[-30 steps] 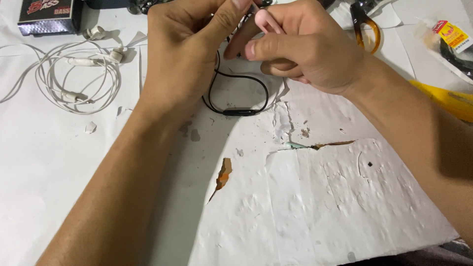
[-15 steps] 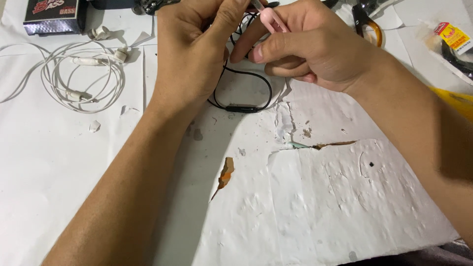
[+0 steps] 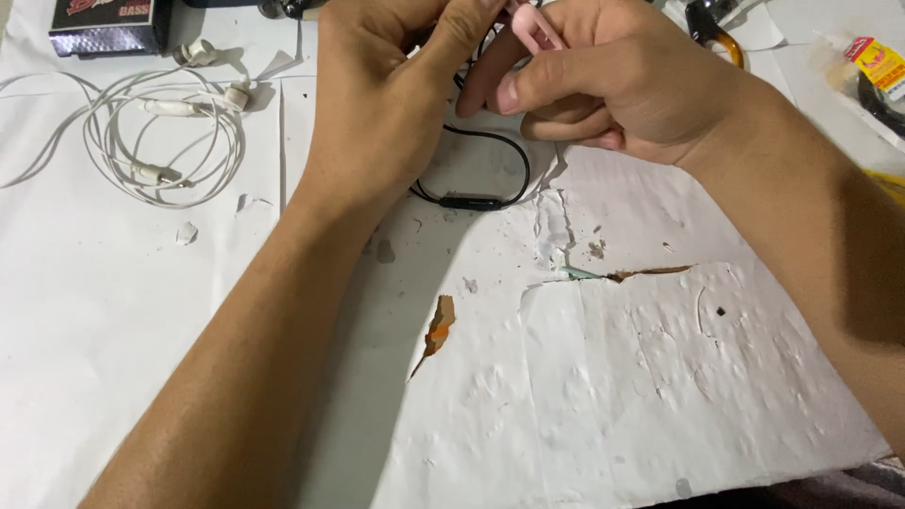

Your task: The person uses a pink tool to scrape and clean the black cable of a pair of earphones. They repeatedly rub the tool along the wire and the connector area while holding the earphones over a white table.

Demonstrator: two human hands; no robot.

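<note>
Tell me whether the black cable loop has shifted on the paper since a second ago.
No. The black cable loop lies just as far up-left of the orange tear in the paper as before; the small drift across the picture is shared by everything, so it is the camera.

Quick count: two hands, left hand (image 3: 386, 104) and right hand (image 3: 613, 85), at 12 o'clock. One black cable (image 3: 481, 179), one white earphone coil (image 3: 160, 141) at 10, one dark box (image 3: 108, 24), one pink clip (image 3: 533, 24).
</note>
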